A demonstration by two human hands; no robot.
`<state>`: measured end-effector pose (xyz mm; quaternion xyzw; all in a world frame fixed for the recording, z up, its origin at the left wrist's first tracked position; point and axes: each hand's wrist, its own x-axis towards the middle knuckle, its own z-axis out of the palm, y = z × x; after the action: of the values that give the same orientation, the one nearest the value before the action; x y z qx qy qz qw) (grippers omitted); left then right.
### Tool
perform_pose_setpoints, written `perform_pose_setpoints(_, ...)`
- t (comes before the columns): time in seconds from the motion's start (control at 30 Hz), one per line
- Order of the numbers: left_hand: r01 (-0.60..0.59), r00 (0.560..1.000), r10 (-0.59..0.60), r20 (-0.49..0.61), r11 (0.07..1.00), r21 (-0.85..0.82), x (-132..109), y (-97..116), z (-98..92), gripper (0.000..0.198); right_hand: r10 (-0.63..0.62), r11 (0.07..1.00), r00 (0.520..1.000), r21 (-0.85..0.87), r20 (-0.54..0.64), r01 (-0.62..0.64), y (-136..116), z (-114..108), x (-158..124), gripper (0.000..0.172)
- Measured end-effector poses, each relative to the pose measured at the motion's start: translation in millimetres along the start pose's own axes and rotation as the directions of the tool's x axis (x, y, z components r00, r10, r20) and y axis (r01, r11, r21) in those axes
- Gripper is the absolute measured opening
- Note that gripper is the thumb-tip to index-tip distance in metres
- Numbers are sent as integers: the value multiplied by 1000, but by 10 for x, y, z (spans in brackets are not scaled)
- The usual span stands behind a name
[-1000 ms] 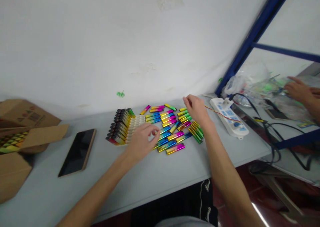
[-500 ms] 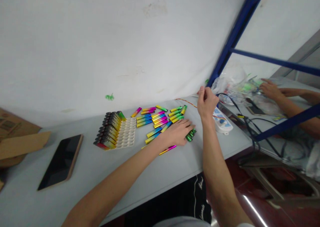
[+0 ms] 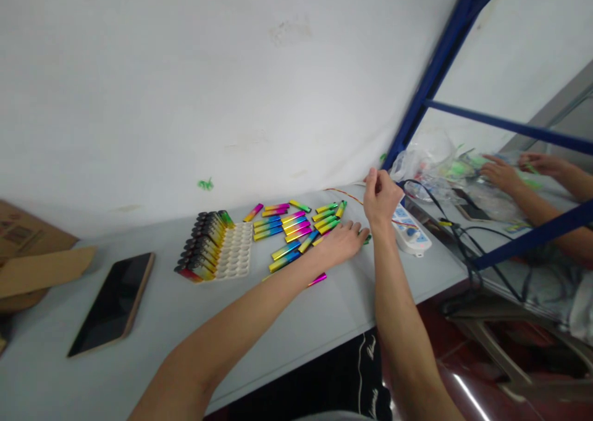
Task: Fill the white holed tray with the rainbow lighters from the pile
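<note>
My left hand (image 3: 343, 243) lies palm down over the right end of a group of shiny, gradient-coloured tubes (image 3: 296, 228). Its fingers are spread a little, and a bit of a green tube (image 3: 367, 240) shows beside the fingertips. What lies beneath the palm is hidden. My right hand (image 3: 382, 197) is raised near the wall with curled fingers and the thumb on top; anything inside it is out of sight. A pink-ended tube (image 3: 317, 280) sticks out below my left forearm. A white tray with round holes (image 3: 237, 251) holds rows of upright dark-topped pieces (image 3: 204, 245) on its left side.
A phone (image 3: 113, 303) and a cardboard box (image 3: 41, 266) are at the left. By my right wrist sit a white power strip (image 3: 411, 235) and black cables (image 3: 456, 229). Beyond the blue metal frame (image 3: 417, 106), another person's hands (image 3: 503, 175) work among plastic bags (image 3: 424, 167).
My left hand has shifted slightly to the right, covering the green tubes that showed under its fingers. My right hand stays nearly in place, still curled.
</note>
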<state>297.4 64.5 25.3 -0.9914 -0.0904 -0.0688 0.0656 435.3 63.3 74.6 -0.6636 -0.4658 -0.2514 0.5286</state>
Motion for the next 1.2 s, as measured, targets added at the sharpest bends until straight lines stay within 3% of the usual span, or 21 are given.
perform_pose_setpoints(0.1,-1,1000,2,-21,1000,16,-15,16,-18,30,4,1000,1000,2,-7,-4,4,3,-3,47)
perform_pose_setpoints(0.23,-5,993,8,-114,1000,25,-191,13,-212,31,4,1000,999,15,-41,-3,12,0,-6,51)
perform_pose_setpoints(0.3,39,989,-40,-144,999,-15,-417,-64,-326,33,13,1000,997,11,-74,-12,22,-14,-1,53)
perform_pose_setpoints(0.37,165,976,-174,-134,983,-77,-737,-205,-405,40,26,1000,995,7,-94,-26,29,-27,8,54)
perform_pose_setpoints(0.47,348,935,-353,-34,932,-104,-1264,-471,-438,43,34,999,996,17,-79,-32,16,-29,15,54)
perform_pose_setpoints(0.57,480,876,-474,91,874,-73,-1632,-672,-384,33,15,998,1000,57,-15,-14,-43,5,-3,53)
perform_pose_setpoints(0.63,490,869,-480,122,869,-71,-1746,-733,-313,31,-9,996,999,88,43,5,-102,39,-31,52)
perform_pose_setpoints(0.77,466,885,-459,82,873,-141,-1800,-752,-184,29,-59,992,986,116,154,42,-232,100,-109,52)
perform_pose_setpoints(0.9,462,877,-480,-22,856,-233,-1897,-748,-241,35,-115,986,970,147,213,84,-345,149,-185,52)
perform_pose_setpoints(1.03,455,792,-581,-186,766,-454,-2071,-707,-416,33,-190,968,942,214,277,132,-453,227,-288,51)
perform_pose_setpoints(1.13,471,649,-750,-127,527,-708,-2149,-649,-457,31,-243,950,904,275,351,149,-555,302,-404,51)
perform_pose_setpoints(1.2,398,546,-836,-63,324,-859,-2162,-604,-432,35,-286,936,874,308,392,169,-635,341,-489,50)
